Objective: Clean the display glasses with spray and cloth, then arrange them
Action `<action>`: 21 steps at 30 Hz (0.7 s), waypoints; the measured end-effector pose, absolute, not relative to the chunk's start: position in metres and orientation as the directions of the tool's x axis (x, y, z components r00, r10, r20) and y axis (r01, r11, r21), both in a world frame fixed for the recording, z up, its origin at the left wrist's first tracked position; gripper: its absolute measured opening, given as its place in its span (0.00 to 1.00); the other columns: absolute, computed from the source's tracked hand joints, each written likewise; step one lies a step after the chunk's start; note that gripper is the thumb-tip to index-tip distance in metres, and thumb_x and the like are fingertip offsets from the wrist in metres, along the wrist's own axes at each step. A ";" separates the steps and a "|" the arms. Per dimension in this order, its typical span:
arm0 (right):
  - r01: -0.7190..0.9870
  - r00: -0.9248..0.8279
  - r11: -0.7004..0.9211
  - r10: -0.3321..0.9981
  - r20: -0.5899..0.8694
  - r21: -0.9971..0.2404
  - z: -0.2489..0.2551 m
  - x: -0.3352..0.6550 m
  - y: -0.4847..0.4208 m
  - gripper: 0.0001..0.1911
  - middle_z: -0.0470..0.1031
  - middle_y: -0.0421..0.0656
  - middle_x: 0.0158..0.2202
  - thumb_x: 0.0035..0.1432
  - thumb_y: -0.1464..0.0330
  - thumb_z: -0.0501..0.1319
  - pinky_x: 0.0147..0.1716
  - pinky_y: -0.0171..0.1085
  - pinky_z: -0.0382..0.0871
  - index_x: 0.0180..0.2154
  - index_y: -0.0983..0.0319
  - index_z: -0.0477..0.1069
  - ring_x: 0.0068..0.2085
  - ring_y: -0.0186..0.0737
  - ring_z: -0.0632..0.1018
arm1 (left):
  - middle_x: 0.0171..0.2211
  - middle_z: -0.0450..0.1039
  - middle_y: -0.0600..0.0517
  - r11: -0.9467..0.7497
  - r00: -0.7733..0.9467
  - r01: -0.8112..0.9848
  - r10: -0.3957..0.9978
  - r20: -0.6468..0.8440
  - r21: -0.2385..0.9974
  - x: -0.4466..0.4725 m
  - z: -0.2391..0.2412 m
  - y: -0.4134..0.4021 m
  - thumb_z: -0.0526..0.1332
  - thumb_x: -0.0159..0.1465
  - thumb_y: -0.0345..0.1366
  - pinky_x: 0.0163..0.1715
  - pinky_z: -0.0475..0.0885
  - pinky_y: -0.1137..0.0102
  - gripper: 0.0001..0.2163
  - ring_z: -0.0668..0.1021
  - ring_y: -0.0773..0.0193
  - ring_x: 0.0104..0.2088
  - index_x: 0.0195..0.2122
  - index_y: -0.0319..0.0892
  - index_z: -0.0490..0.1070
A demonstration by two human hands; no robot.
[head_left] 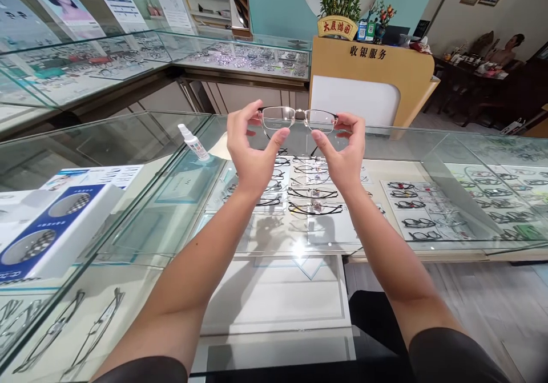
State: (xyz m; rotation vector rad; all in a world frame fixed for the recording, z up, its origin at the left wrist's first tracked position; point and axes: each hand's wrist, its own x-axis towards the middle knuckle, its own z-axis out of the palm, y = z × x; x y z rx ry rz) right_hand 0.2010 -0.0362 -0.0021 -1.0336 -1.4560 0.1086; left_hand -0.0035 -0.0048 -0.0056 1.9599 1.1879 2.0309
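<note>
Eyeglasses with thin metal rims (301,112) are, in the head view, held up above the glass display counter (394,146). The left hand (252,152) is closed on one outer end, the right hand (346,152) on the other, thumbs near the lower rims — probably to balance the frame and leave the lenses mostly uncovered. White spray bottle (194,144) stands beside a pale sheet (220,146), seemingly within easy reach. Under glass, spectacle frames (314,193) lie in rows — presumably for viewing from above.
</note>
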 end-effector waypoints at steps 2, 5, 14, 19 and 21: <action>0.496 0.200 0.593 0.633 0.748 -0.635 -0.002 0.201 -0.037 0.37 0.71 0.54 0.61 0.70 0.39 0.64 0.62 0.59 0.74 0.68 0.53 0.64 0.61 0.55 0.74 | 0.57 0.73 0.43 -0.684 -0.185 0.446 0.561 0.807 0.577 -0.003 -0.006 -0.005 0.68 0.63 0.70 0.60 0.74 0.49 0.39 0.78 0.45 0.60 0.67 0.52 0.69; 0.511 0.198 0.589 0.628 0.752 -0.627 -0.002 0.200 -0.037 0.35 0.71 0.54 0.61 0.71 0.40 0.63 0.61 0.59 0.74 0.68 0.53 0.65 0.61 0.55 0.75 | 0.57 0.74 0.43 -0.672 -0.198 0.452 0.566 0.800 0.587 0.000 -0.005 -0.008 0.68 0.64 0.69 0.61 0.74 0.48 0.37 0.78 0.44 0.60 0.66 0.51 0.70; 0.496 0.204 0.588 0.636 0.744 -0.639 -0.008 0.200 -0.034 0.31 0.75 0.52 0.59 0.70 0.42 0.65 0.59 0.55 0.74 0.63 0.53 0.67 0.59 0.52 0.77 | 0.57 0.72 0.44 -0.665 -0.223 0.490 0.529 0.819 0.564 0.003 -0.005 -0.013 0.70 0.65 0.66 0.61 0.73 0.48 0.33 0.77 0.44 0.60 0.63 0.50 0.70; 0.455 0.200 0.594 0.658 0.726 -0.664 -0.011 0.200 -0.030 0.32 0.76 0.52 0.59 0.70 0.42 0.66 0.59 0.55 0.74 0.63 0.54 0.68 0.59 0.53 0.78 | 0.59 0.70 0.43 -0.666 -0.210 0.492 0.533 0.819 0.560 0.001 -0.005 -0.013 0.71 0.65 0.64 0.62 0.72 0.47 0.33 0.74 0.42 0.64 0.63 0.51 0.70; 0.430 0.205 0.595 0.668 0.715 -0.679 -0.012 0.200 -0.029 0.33 0.76 0.52 0.60 0.69 0.41 0.66 0.60 0.55 0.73 0.63 0.55 0.68 0.58 0.53 0.78 | 0.59 0.70 0.42 -0.663 -0.213 0.490 0.539 0.815 0.566 0.001 -0.005 -0.013 0.71 0.64 0.65 0.62 0.72 0.46 0.34 0.73 0.41 0.64 0.63 0.51 0.70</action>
